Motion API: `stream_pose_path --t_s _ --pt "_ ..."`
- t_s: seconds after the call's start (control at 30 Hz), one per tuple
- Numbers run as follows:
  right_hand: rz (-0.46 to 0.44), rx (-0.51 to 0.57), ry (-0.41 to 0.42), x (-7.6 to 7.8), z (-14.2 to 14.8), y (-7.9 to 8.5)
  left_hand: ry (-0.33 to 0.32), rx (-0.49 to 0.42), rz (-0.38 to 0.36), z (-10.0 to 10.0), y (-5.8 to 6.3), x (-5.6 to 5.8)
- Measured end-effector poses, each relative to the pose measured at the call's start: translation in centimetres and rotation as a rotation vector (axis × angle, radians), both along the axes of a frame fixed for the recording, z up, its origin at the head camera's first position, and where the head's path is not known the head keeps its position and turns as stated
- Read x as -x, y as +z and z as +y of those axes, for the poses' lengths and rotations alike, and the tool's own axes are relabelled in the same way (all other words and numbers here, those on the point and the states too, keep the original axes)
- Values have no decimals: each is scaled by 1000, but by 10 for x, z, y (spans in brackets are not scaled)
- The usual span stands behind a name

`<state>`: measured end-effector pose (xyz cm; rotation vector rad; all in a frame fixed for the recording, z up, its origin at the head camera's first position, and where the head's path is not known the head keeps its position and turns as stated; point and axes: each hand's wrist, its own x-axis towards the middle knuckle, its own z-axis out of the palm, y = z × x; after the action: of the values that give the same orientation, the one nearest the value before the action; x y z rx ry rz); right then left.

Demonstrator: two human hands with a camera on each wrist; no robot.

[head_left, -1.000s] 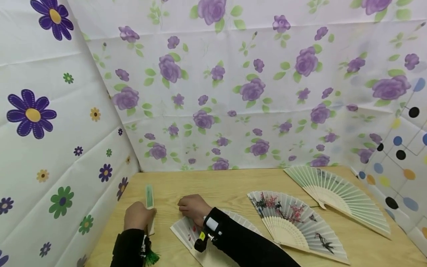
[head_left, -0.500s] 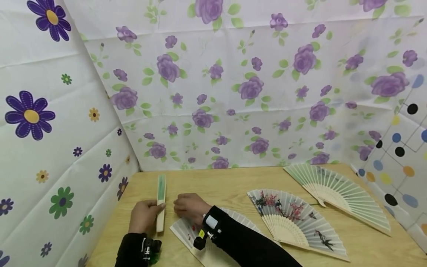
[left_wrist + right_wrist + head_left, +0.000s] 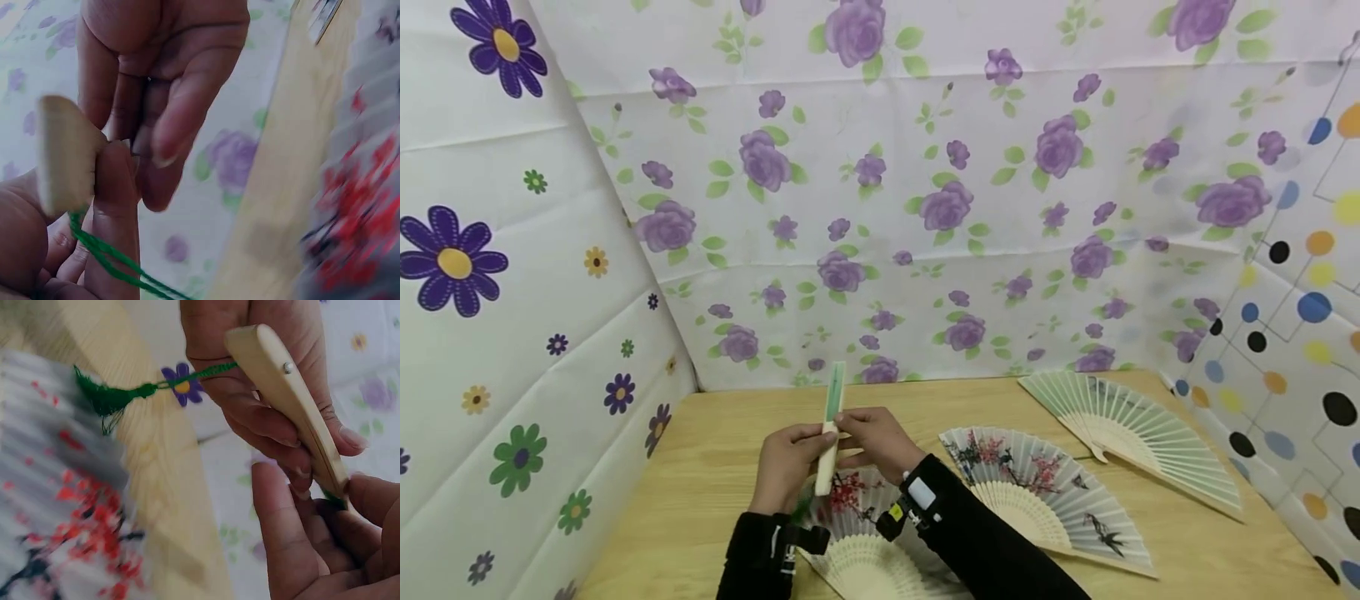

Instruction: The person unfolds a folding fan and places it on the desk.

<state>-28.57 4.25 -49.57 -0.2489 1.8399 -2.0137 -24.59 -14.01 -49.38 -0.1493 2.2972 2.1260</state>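
Note:
My left hand (image 3: 786,467) grips a folded hand fan (image 3: 829,450) with pale wooden ribs and a green upper part, raised above the table and nearly upright. The thumb and fingers of my right hand (image 3: 880,442) pinch the same fan around its middle. A green tassel (image 3: 112,397) hangs by a cord from the fan's riveted end. In the left wrist view, that wooden end (image 3: 69,156) sits between the left thumb and fingers. Below both hands lies a spread fan (image 3: 868,562) with red blossoms, partly hidden by the hands and the right sleeve.
To the right on the wooden table (image 3: 715,467) lies another spread fan (image 3: 1101,504) with pink blossoms and a bird. Behind it is a spread pale green fan (image 3: 1180,446). Floral cloth (image 3: 910,325) stands along the table's back edge, with patterned sheets at both sides.
My left hand has lifted the folded fan from the table's left side and brought it rightward. The right hand has left the blossom fan and moved up to the folded one.

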Motion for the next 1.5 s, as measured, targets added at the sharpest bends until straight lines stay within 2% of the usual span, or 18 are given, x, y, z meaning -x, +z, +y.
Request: stream_pose_path --t_s 0.17,0.3,0.6,0.97,1.27,1.37,1.5 --pt "-30 30 -97 -6 14 -18 -99 11 -21 19 -12 -2" --pt "-17 29 -128 -6 23 -28 -152 27 -14 30 -13 0" --pt "-21 45 -83 -2 33 -29 -148 78 1 39 -11 2" --pt "-50 38 -199 -10 30 -32 -94 50 -23 46 -15 4" --pt "-78 49 -333 -12 24 -33 -74 60 14 50 -17 6" --pt "-74 67 -325 -13 25 -32 -74 60 23 51 -16 6" --pt "-60 114 -247 -11 30 -34 -74 61 22 49 -12 7"
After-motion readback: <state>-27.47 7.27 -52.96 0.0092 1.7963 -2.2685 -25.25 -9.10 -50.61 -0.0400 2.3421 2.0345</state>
